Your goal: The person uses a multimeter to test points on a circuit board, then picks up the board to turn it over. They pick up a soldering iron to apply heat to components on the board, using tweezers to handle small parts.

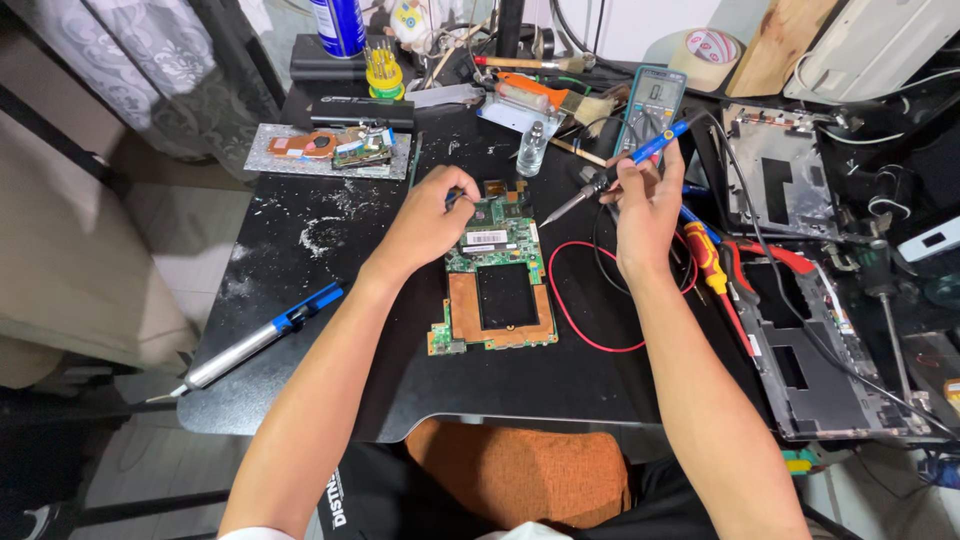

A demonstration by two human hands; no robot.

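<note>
While the green circuit board (497,272) lies flat near the middle of the black desk (330,290), its long axis running roughly from twelve to six o'clock, both hands work at its upper end. The left hand (428,222) rests curled over the board's top-left corner, fingers pinched narrow around a small tool whose tip barely peeks out at about one o'clock from the knuckles; what that tool is cannot be told. The right hand (645,205) hovers off the board at roughly three o'clock from its top edge, closed in a pen grip on a blue-handled soldering iron (615,172), whose shaft slants from one o'clock down toward seven, the metal tip ending just beside the board's upper-right corner, apart from it. So the left hand is the nearer one, touching the board, and the iron's tip points in toward the same upper area from the right. A red wire loop (575,300) lies at three o'clock from the board, a multimeter (650,105) at one o'clock, and a blue-and-silver desoldering pump (255,342) rests at eight o'clock, well apart.
</note>
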